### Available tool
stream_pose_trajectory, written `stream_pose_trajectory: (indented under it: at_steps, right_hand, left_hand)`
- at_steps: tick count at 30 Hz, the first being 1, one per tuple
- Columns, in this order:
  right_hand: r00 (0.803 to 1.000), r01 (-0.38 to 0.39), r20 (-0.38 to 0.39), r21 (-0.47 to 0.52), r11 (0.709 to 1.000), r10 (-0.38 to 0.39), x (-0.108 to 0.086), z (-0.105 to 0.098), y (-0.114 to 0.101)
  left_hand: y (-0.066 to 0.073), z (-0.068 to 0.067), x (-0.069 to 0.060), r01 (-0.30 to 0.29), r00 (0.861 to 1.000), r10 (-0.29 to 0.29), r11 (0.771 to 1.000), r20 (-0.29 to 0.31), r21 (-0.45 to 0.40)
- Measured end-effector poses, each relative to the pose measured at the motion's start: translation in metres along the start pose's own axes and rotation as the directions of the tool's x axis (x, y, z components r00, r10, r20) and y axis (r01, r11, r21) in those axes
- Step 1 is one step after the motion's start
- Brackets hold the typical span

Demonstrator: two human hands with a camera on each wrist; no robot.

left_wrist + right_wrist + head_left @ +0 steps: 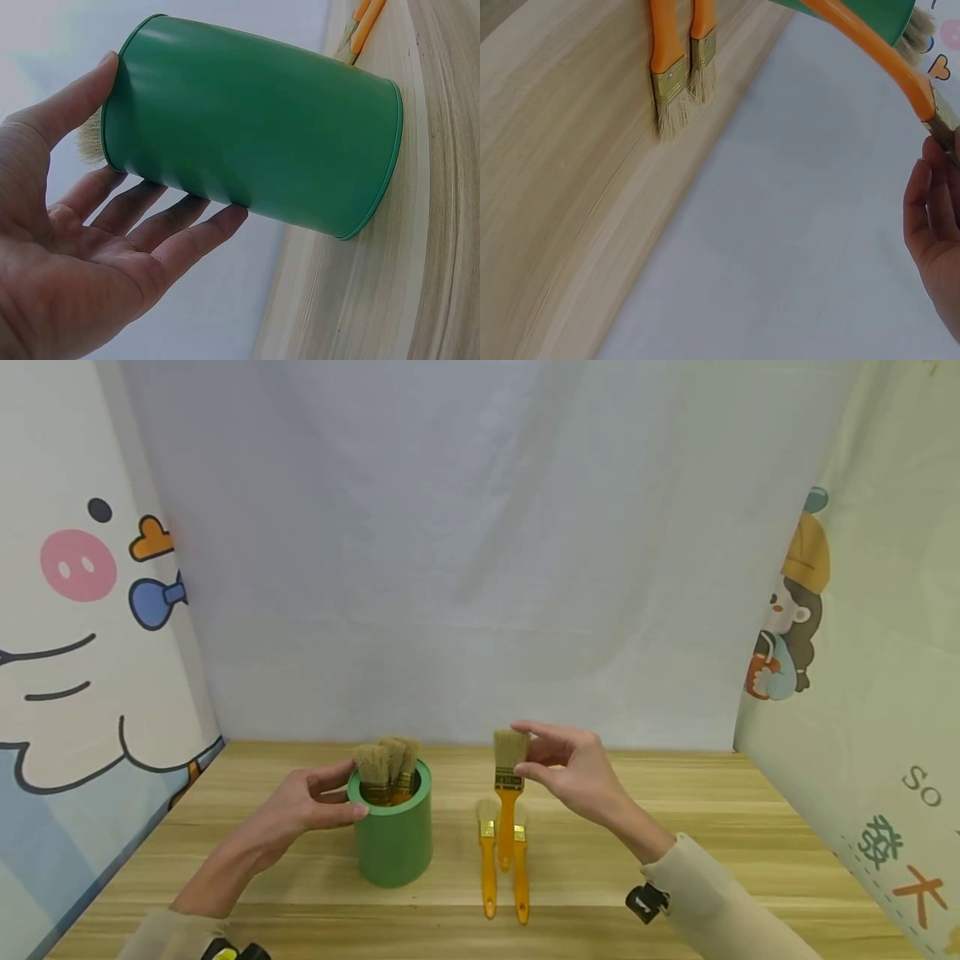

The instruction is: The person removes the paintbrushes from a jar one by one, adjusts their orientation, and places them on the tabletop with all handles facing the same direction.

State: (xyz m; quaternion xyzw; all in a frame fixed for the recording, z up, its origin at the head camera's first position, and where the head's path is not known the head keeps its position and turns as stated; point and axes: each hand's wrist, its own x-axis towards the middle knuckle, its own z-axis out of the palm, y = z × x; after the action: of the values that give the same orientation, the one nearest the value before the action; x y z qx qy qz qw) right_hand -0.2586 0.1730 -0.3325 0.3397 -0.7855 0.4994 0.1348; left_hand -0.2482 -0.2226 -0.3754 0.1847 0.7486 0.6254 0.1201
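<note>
Shows a plain, pale grey-white, faintly creased cloth sheet (450, 560) across the back. Has a white-and-blue cartoon-printed panel (97, 627) at left and a pale cream-green panel (885, 635), printed with a mustard-hatted cartoon figure (786, 647), at right. Spreads below into a light-brown wood-grained tabletop (720, 802), softly lit.

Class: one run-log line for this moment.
left hand: grips green can; right hand: holds brush aloft; green can: brushes inside; table: two brushes

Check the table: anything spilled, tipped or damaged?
Nothing stands out. The green can stands upright, brushes inside bristles-up; the right hand holds another brush, and two loose brushes lie on the table. No spill or damage shows.
</note>
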Motion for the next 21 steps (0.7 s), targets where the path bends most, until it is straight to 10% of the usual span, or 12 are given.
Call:
stream_pose_trajectory:
  at_steps: [21]
  right_hand:
    - [0.985, -0.173, 0.000, -0.074, 0.982, 0.174, -0.029, -0.030, 0.031]
  left_hand:
    - [0.001, 0.001, 0.000, 0.014, 1.000, -0.014, 1.000, -0.008, 0.002]
